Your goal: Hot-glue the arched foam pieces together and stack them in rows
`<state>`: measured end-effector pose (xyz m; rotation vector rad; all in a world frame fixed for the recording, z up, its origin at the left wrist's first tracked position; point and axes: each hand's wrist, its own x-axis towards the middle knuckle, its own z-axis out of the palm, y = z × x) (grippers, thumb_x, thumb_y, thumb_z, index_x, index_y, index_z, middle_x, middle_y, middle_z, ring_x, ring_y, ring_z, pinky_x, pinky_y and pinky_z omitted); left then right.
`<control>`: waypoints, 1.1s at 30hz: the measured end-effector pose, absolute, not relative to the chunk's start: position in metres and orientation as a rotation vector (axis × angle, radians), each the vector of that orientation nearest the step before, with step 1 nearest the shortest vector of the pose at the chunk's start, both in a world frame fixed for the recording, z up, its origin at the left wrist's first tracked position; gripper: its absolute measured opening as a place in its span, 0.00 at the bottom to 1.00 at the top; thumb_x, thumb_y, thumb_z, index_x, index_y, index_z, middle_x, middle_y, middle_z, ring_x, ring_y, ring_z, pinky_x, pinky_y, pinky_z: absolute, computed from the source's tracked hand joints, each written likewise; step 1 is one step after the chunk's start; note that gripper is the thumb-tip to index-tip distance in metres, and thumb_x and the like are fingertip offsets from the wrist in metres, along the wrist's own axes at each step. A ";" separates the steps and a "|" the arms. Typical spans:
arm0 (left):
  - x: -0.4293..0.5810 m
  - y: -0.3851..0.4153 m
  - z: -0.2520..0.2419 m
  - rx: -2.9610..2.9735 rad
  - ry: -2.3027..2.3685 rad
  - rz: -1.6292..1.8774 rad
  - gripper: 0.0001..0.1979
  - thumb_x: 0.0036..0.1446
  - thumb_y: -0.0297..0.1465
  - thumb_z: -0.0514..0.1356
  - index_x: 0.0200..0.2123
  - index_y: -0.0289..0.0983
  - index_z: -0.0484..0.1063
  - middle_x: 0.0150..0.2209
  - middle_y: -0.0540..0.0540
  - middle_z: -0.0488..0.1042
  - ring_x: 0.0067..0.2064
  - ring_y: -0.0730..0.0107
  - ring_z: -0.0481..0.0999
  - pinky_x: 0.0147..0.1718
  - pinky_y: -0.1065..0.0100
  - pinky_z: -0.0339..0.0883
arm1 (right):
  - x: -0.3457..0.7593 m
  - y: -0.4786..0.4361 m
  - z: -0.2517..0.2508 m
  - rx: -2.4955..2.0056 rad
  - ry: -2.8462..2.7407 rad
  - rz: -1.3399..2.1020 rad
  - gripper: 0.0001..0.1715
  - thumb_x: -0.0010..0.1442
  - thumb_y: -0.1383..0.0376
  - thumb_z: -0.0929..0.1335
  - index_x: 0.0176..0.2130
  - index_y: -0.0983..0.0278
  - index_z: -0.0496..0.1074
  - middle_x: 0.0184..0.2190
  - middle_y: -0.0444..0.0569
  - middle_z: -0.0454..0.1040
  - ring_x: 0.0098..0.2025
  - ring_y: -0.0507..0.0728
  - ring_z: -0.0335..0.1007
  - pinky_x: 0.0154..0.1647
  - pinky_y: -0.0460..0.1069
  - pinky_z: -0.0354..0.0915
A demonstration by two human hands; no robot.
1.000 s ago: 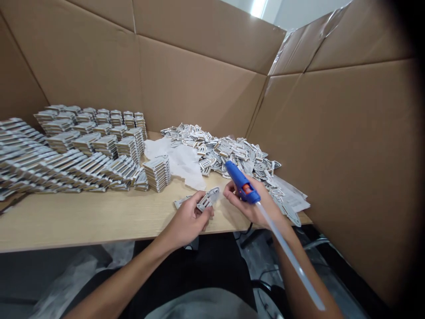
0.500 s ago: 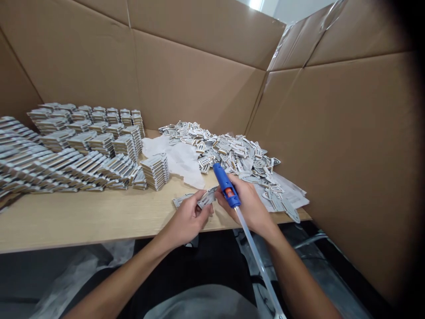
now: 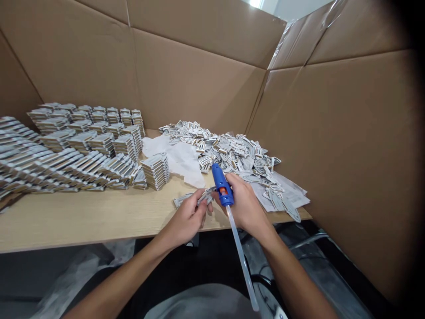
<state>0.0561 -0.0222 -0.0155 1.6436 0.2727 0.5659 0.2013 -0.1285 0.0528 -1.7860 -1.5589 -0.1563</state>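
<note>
Left grip [image 3: 187, 217] pinches a grey cutout [image 3: 207, 194]; right grip [image 3: 245, 201], angled inward, clasps a blue glue gun [image 3: 219, 177].

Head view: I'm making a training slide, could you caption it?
Left hand holding a gray cut-out piece, right hand a blue glue gun; stacked pieces at left, loose pile at right.

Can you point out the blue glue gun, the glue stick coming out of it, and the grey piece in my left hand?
Blue glue gun [image 3: 220, 180]: head view, on the middle of its body.
Glue stick [image 3: 241, 256]: head view, about midway along its length.
Grey piece [image 3: 208, 194]: head view, on its uncovered part.
</note>
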 end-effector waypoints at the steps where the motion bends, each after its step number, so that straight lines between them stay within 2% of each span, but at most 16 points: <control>1: 0.056 -0.023 -0.014 1.631 0.280 0.574 0.14 0.73 0.43 0.53 0.42 0.38 0.65 0.25 0.55 0.64 0.24 0.75 0.62 0.23 0.72 0.57 | 0.202 -0.129 0.053 -1.794 -1.534 -0.161 0.15 0.59 0.61 0.72 0.32 0.59 0.61 0.33 0.46 0.69 0.33 0.56 0.62 0.34 0.49 0.57; 5: 0.054 -0.025 -0.005 1.558 0.235 0.591 0.15 0.72 0.42 0.55 0.42 0.35 0.69 0.34 0.47 0.74 0.29 0.75 0.70 0.27 0.72 0.62 | 0.205 -0.130 0.052 -1.799 -1.433 -0.026 0.13 0.59 0.60 0.74 0.35 0.61 0.67 0.29 0.43 0.71 0.29 0.55 0.64 0.32 0.48 0.59; 9: 0.054 -0.025 0.000 1.491 0.217 0.519 0.17 0.68 0.43 0.60 0.43 0.33 0.71 0.37 0.40 0.80 0.27 0.74 0.74 0.22 0.74 0.58 | 0.206 -0.129 0.051 -1.709 -1.448 0.052 0.11 0.63 0.58 0.73 0.39 0.62 0.72 0.30 0.43 0.73 0.30 0.54 0.66 0.33 0.48 0.62; 11: 0.055 -0.024 0.000 1.444 0.208 0.534 0.18 0.66 0.43 0.63 0.44 0.33 0.70 0.39 0.37 0.81 0.28 0.69 0.78 0.22 0.72 0.64 | 0.209 -0.129 0.051 -1.639 -1.486 0.112 0.12 0.64 0.57 0.73 0.39 0.62 0.73 0.32 0.45 0.76 0.33 0.55 0.69 0.36 0.49 0.65; 14: 0.056 -0.024 0.000 1.351 0.216 0.607 0.20 0.63 0.42 0.66 0.47 0.33 0.67 0.41 0.34 0.82 0.33 0.60 0.84 0.28 0.65 0.76 | 0.220 -0.131 0.051 -1.533 -1.512 0.323 0.12 0.65 0.56 0.72 0.40 0.63 0.77 0.36 0.49 0.80 0.37 0.59 0.75 0.41 0.51 0.68; 17: 0.057 -0.025 0.000 1.260 0.262 0.679 0.22 0.62 0.41 0.68 0.49 0.33 0.65 0.43 0.34 0.83 0.35 0.57 0.86 0.32 0.62 0.80 | 0.234 -0.137 0.054 -1.593 -1.520 0.361 0.14 0.64 0.55 0.72 0.37 0.64 0.79 0.33 0.49 0.80 0.35 0.59 0.75 0.37 0.51 0.67; 21: 0.058 -0.026 -0.001 1.204 0.287 0.732 0.25 0.60 0.42 0.70 0.49 0.35 0.63 0.44 0.34 0.84 0.39 0.52 0.87 0.34 0.59 0.82 | 0.243 -0.145 0.062 -1.737 -1.636 0.322 0.14 0.61 0.58 0.71 0.29 0.65 0.79 0.24 0.46 0.75 0.27 0.55 0.68 0.30 0.49 0.60; 26: 0.060 -0.026 -0.003 1.212 0.286 0.752 0.26 0.59 0.44 0.71 0.49 0.35 0.65 0.44 0.35 0.84 0.41 0.50 0.87 0.37 0.58 0.84 | 0.240 -0.144 0.066 -1.778 -1.696 0.414 0.13 0.61 0.61 0.70 0.28 0.65 0.79 0.24 0.45 0.75 0.27 0.53 0.66 0.30 0.48 0.57; 30: 0.060 -0.025 -0.003 1.215 0.275 0.752 0.26 0.59 0.43 0.71 0.50 0.35 0.65 0.42 0.38 0.84 0.40 0.52 0.87 0.37 0.59 0.83 | 0.239 -0.140 0.060 -1.774 -1.718 0.376 0.19 0.62 0.54 0.73 0.28 0.66 0.78 0.22 0.43 0.72 0.26 0.52 0.62 0.28 0.47 0.54; 33: 0.060 -0.026 -0.004 1.210 0.288 0.760 0.25 0.58 0.44 0.71 0.49 0.35 0.66 0.38 0.43 0.83 0.37 0.56 0.87 0.35 0.62 0.83 | 0.240 -0.138 0.058 -1.760 -1.736 0.392 0.22 0.63 0.51 0.73 0.29 0.66 0.80 0.23 0.43 0.73 0.25 0.51 0.61 0.28 0.47 0.54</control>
